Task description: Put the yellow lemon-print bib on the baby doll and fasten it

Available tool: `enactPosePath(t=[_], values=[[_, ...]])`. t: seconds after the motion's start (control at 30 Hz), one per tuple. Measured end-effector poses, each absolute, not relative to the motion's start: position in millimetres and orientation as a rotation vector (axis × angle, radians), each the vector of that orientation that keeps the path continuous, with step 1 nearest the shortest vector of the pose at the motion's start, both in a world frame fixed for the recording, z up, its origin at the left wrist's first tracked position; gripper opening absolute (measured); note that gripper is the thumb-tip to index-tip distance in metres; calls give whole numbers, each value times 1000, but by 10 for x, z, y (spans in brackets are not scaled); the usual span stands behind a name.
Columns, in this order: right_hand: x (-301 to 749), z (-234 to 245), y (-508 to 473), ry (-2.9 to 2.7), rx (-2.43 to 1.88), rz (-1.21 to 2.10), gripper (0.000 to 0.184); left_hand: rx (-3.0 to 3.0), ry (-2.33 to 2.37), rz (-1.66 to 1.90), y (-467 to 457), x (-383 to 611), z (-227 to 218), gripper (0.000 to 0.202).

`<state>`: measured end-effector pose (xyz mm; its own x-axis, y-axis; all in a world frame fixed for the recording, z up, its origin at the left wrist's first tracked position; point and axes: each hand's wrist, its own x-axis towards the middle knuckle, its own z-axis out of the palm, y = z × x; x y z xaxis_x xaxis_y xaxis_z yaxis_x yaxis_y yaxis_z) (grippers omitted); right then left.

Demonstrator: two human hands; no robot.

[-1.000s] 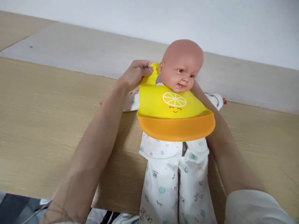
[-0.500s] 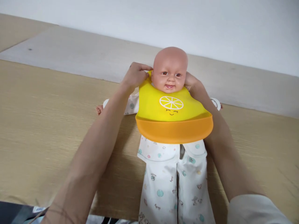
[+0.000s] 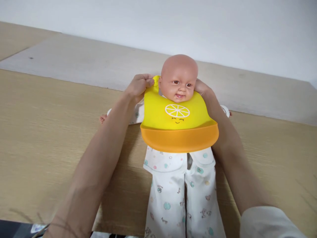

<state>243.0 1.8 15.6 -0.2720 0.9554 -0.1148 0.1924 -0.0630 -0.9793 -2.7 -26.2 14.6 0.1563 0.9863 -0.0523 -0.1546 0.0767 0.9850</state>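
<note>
A baby doll point(image 3: 179, 77) in white patterned pyjamas point(image 3: 178, 195) lies on its back on a wooden table point(image 3: 49, 132), legs hanging over the near edge. A yellow bib point(image 3: 177, 124) with an orange pocket and a lemon print covers its chest. My left hand point(image 3: 138, 86) is closed, pinching the bib's yellow neck strap beside the doll's ear. My right hand point(image 3: 201, 88) reaches behind the doll's neck on the other side; its fingers are mostly hidden by the head.
A pale grey board point(image 3: 86, 59) runs along the back of the table against a white wall point(image 3: 198, 23). Dark items show below the table's near edge at the bottom left.
The doll's head has turned from tilted sideways to facing up and straight. My right hand has come up from behind the body to the neck. The view shifted slightly.
</note>
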Motion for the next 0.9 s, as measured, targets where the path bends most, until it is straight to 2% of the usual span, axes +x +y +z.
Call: enactPosePath(t=[0.13,0.27,0.43,0.53,0.67,0.8,0.9], values=[[2484,101,106,-1559,-1300,1436,33,1104,1056,1151,-252,-29,136,9],[2488,78,163,-1538,-1248,1377,32,1089,1047,1134,-262,-24,164,9],[2483,103,148,-1485,-1116,1498,28,1050,977,1165,-228,-64,158,33],[2530,141,106,-1508,-961,1569,24,1024,956,1153,-215,-67,158,40],[2572,194,47,-1506,-966,1479,24,1026,962,1156,-230,-11,195,46],[2515,241,16,-1520,-1061,1422,26,1039,1045,1209,-264,111,223,45],[2447,284,1,-1575,-1135,1361,27,1083,1079,1252,-273,210,203,32]])
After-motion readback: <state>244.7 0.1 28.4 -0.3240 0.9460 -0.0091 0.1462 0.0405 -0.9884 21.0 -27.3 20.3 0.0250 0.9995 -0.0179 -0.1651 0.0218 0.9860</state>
